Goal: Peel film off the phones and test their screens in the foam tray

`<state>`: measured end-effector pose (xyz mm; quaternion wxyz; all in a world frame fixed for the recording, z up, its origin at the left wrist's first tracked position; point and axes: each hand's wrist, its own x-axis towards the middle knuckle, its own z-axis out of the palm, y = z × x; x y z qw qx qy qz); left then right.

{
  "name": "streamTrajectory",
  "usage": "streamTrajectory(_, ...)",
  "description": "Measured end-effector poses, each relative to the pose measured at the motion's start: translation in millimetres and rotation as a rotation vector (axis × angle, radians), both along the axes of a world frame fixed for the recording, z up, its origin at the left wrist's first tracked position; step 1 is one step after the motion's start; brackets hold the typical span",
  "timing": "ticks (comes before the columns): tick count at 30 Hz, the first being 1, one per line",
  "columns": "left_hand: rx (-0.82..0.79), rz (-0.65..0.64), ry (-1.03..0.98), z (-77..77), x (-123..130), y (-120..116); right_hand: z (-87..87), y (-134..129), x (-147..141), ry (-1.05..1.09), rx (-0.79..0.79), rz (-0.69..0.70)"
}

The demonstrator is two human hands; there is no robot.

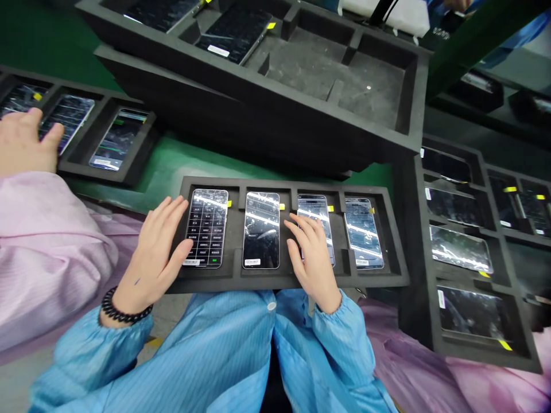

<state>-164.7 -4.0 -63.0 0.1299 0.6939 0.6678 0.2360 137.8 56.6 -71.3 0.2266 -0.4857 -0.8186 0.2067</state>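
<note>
In front of me lies a black foam tray [235, 281] with several smartphones set in its compartments. My left hand [155, 252], fingers stretched out, rests at the tray's left end, beside a phone [206, 229] whose lit screen shows a grid of buttons. To its right sits a phone [261, 232] with a dark screen. My right hand [313, 258] is spread over the third phone [316, 205] and covers part of it; contact with the screen cannot be made out. At the right end is a phone [364, 235] with a lit screen. Neither hand grips anything.
Large stacked foam trays [258, 86] stand behind, the top one holding phones [236, 34]. Another phone tray [456, 275] is at right. On the left, a co-worker's hand [30, 143] in a pink sleeve reaches over a tray [138, 155]. The bench [185, 160] is green.
</note>
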Motion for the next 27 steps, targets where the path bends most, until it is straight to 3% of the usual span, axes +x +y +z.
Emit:
streamTrajectory(5, -0.011, -0.065, -0.064, -7.5, -8, -15, 5.5, 5, 6, -0.025, -0.012, 0.164)
streamTrajectory(14, 0.037, -0.105, -0.133, -15.9, -7, -13, 9.6, 10, 0, -0.029, -0.032, 0.455)
streamTrajectory(20, 0.040, -0.088, -0.123, -14.2, -5, -6, 18.4, 27, -3, -0.143, -0.023, 0.251)
streamTrajectory(27, 0.125, -0.131, -0.098, -13.3, 4, 10, 25.5, 54, -12, -0.122, 0.050, 0.226)
